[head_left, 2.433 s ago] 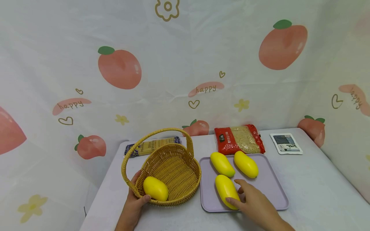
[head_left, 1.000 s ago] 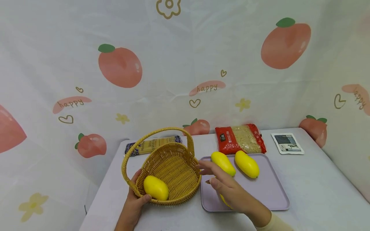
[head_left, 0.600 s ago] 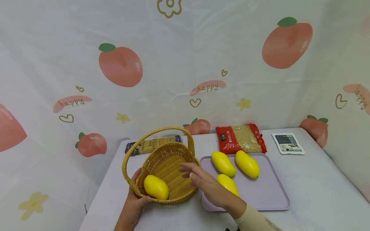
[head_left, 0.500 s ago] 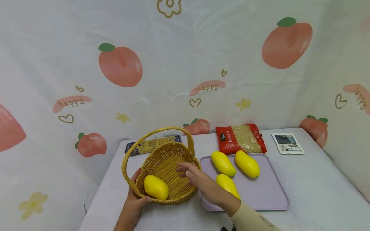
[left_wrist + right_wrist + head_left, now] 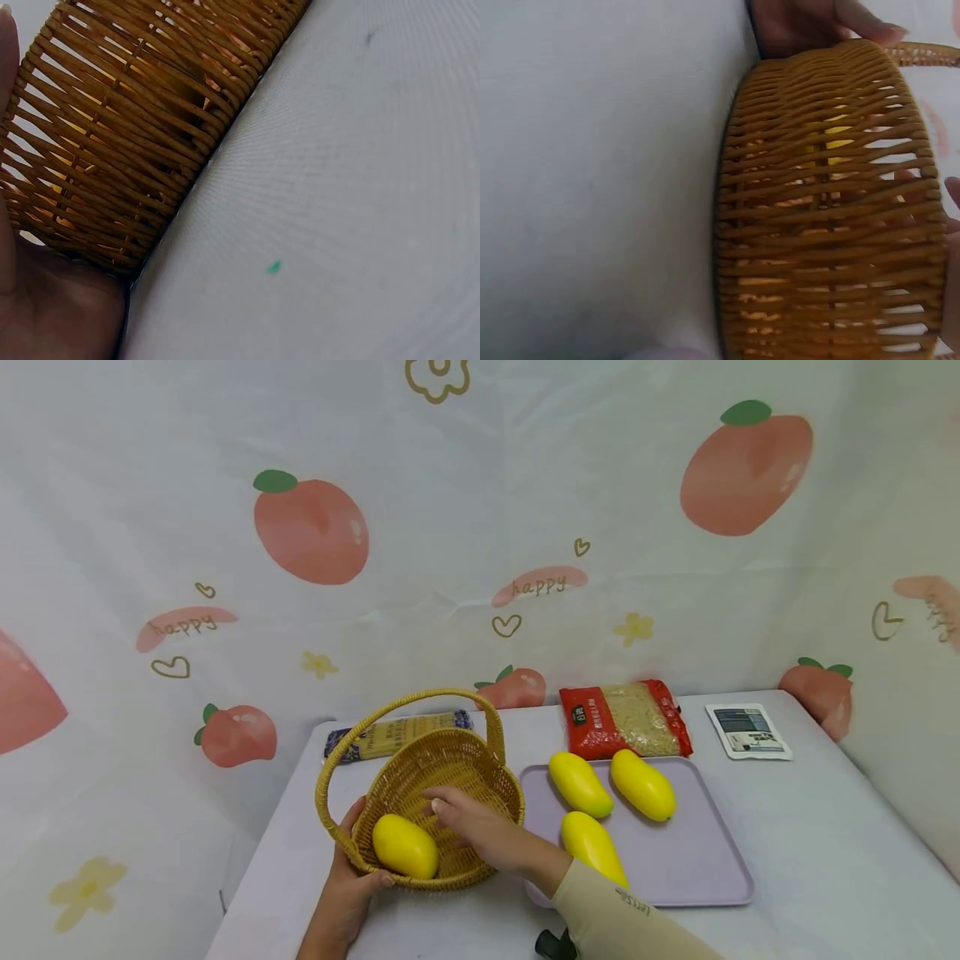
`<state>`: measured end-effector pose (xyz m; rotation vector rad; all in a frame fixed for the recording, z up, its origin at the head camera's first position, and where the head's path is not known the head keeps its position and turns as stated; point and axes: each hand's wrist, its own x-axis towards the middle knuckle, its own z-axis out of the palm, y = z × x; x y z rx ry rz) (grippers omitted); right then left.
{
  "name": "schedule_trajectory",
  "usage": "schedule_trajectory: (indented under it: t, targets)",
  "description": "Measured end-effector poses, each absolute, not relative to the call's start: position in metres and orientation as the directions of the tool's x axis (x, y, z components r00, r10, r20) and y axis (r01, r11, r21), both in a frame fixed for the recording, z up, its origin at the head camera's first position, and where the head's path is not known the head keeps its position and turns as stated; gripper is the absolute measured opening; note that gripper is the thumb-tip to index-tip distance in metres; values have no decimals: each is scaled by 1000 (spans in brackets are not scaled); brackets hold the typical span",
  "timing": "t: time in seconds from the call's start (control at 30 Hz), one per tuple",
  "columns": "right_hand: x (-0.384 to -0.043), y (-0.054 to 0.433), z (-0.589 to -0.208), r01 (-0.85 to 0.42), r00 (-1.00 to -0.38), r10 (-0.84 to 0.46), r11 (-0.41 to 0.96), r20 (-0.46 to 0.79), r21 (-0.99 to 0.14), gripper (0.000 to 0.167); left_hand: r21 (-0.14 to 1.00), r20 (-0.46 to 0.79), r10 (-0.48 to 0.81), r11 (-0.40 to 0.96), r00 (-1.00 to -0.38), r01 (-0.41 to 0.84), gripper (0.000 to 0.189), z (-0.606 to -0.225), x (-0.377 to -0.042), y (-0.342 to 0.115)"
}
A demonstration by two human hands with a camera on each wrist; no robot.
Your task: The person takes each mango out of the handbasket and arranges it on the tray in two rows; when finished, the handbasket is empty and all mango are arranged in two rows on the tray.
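A woven wicker basket (image 5: 438, 764) with a tall hoop handle stands on the table, one yellow mango (image 5: 405, 846) lying at its left front. My left hand (image 5: 347, 889) grips the basket's left side, thumb over the rim and fingers behind the wall. Reaching over the right rim, my right hand (image 5: 480, 831) is inside the basket with its fingers extended near that mango, and no object shows in it. The left wrist view shows the wicker wall (image 5: 127, 120) beside the left palm (image 5: 60, 307). Through the weave in the right wrist view, bits of yellow mango (image 5: 836, 139) show.
A lilac tray (image 5: 675, 860) right of the basket carries three mangoes (image 5: 592, 847), one partly behind the right forearm. Behind are a red-ended bag of pale dry food (image 5: 626, 718), a long yellow packet (image 5: 397, 737) and a small white pouch (image 5: 748, 732). A patterned cloth hangs behind.
My right hand has left the front mango on the tray and moved left into the basket. That mango stays on the tray. The left hand keeps its grip on the basket.
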<state>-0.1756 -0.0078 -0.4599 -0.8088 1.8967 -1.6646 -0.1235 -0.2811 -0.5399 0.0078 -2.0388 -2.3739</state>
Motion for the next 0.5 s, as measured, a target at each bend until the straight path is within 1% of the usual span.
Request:
schedule_trajectory:
  t: [0.23,0.33,0.5]
  targets:
    - [-190,-28,-464,-30,-702,-709,122,-66,-992,68,989,14,-1,-146,-1000,14,110,-541,-123,-282]
    - [-194,-34,-466,16,-694,-711,141,-113,-990,71,990,-1,-1,-138,-1000,-1,110,-540,-122,-282]
    - [-198,-41,-470,-22,-648,-748,207,-144,-978,70,990,-21,-2,-138,-1000,-21,111,-538,-121,-282]
